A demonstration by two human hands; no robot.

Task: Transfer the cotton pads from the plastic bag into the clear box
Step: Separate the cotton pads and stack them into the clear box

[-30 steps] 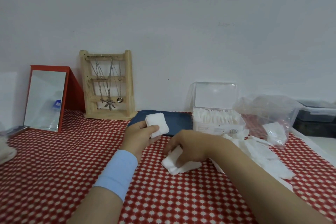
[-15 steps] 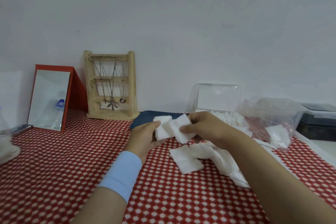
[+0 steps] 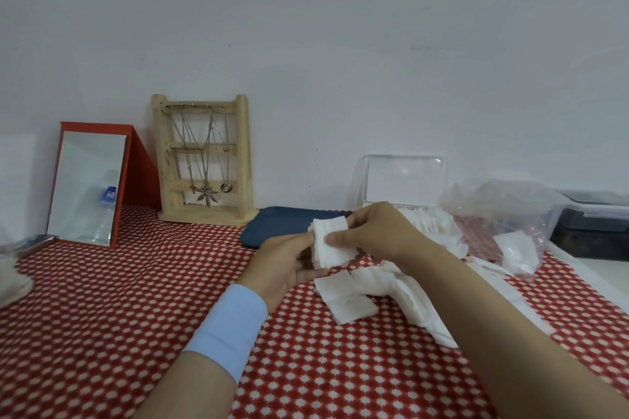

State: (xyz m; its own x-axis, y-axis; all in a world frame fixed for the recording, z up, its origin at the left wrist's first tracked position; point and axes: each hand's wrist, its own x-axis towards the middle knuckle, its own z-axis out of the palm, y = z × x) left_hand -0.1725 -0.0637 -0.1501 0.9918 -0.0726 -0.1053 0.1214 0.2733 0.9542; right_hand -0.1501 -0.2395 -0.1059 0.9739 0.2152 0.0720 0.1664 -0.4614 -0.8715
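A small stack of white square cotton pads (image 3: pixel 332 245) is held between both hands above the table. My left hand (image 3: pixel 282 265) cups it from below and the left. My right hand (image 3: pixel 377 231) pinches it from the right with thumb and fingers. More loose cotton pads (image 3: pixel 347 296) lie on the red patterned cloth just under the hands and run off to the right. The clear box (image 3: pixel 405 180) stands behind my right hand with its lid up and pads inside. To its right lies the crumpled plastic bag (image 3: pixel 510 214) with a few pads in it.
A dark blue tray (image 3: pixel 272 224) lies behind the hands. A wooden jewellery stand (image 3: pixel 204 160) and a red-framed mirror (image 3: pixel 92 184) stand at the back left. A dark lidded container (image 3: pixel 595 224) sits at the far right, beyond the cloth's edge.
My right hand lifted a pad from the table pile and brought it onto the stack in my left hand. Both hands now hold the stack together.
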